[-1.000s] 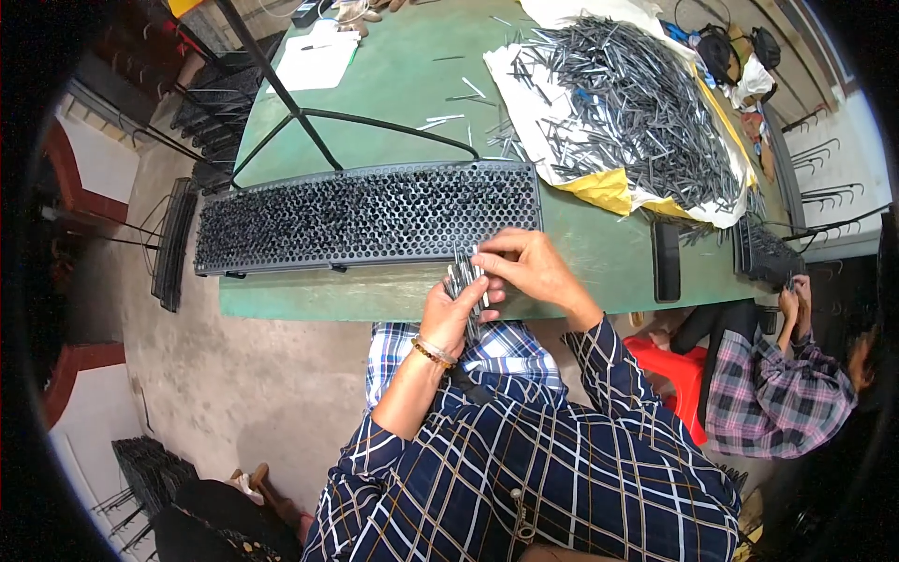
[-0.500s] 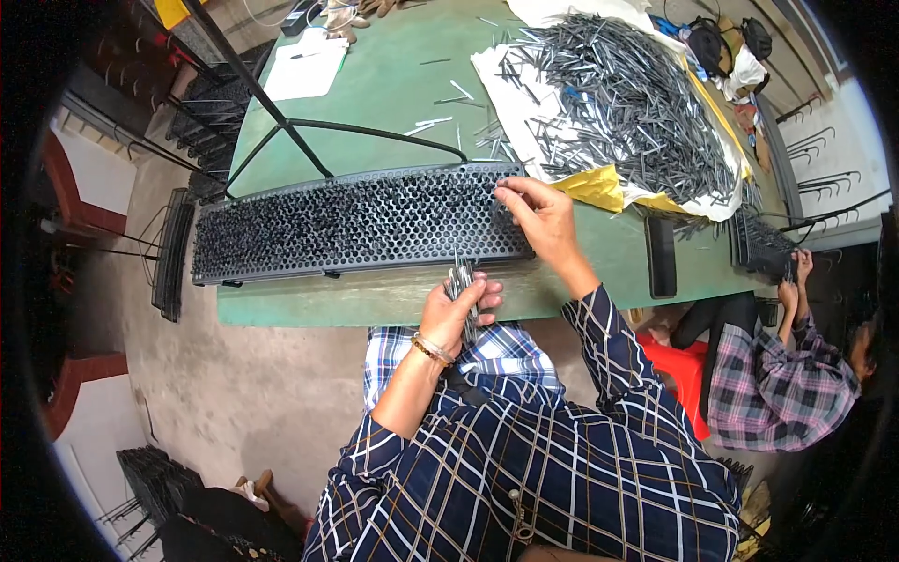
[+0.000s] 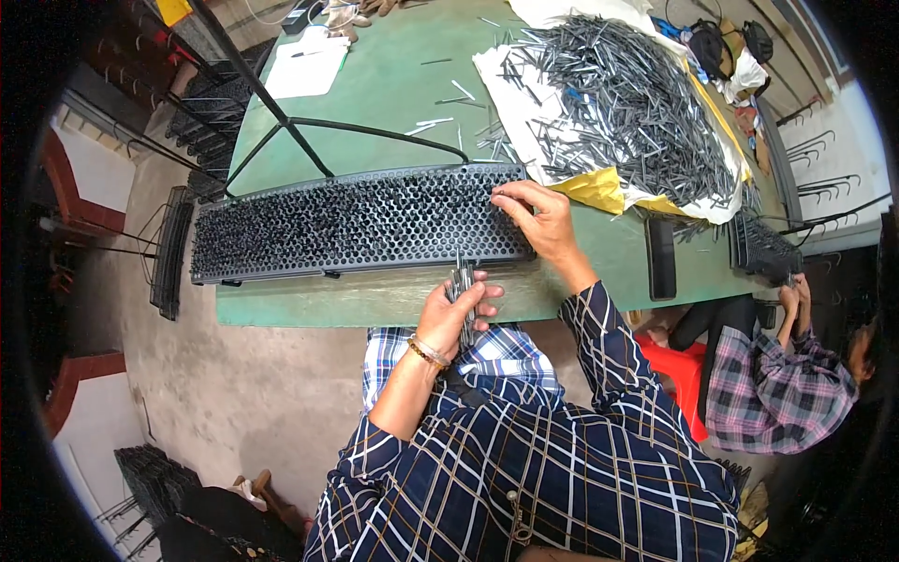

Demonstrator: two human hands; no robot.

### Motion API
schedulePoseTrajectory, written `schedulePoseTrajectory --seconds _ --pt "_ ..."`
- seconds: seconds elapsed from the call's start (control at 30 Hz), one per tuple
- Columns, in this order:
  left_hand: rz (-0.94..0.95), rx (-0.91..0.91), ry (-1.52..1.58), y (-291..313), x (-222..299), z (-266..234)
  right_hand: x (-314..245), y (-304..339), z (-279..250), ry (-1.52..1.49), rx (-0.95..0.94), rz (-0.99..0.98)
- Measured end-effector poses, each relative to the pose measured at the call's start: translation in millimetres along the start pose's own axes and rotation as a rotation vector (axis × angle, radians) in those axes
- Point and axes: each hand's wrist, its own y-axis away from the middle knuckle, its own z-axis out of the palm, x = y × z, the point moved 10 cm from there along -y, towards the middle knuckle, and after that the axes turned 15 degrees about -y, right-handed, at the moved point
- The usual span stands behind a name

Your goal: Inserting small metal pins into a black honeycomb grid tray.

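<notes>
A long black rack full of small round holes (image 3: 375, 245) rests along the near edge of the green table. Dark pieces fill much of its left and middle; bare holes show towards the right end. My left hand (image 3: 455, 314) is closed round a bundle of thin dark metal strips (image 3: 463, 281), just in front of the rack's near edge. Over the rack's right end, my right hand (image 3: 537, 214) is pinched, thumb and fingertips together at the holes. Whatever lies between those fingertips is too small to make out.
Beyond to the right, a big heap of dark strips (image 3: 637, 112) lies on a white and yellow sack. A black phone-like slab (image 3: 661, 258) is right of my arm. Black rods (image 3: 304, 145) rise behind the rack. A co-worker in a checked shirt (image 3: 777, 384) sits at right.
My right hand has shifted slightly left and down over the rack. The left hand with its bundle stays nearly in place. The co-worker's hands have moved a little.
</notes>
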Motion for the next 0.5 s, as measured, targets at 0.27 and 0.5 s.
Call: schedulePoseTrajectory --seconds 0.27,0.5 --pt "0.012 -0.039 -0.011 -1.4 0.1 3.6 14.9 2.4 1.3 -0.077 -0.014 0.124" --pt "0.025 -0.055 -0.012 -2.9 -0.1 4.8 11.1 3.5 6.1 -0.014 -0.063 0.01"
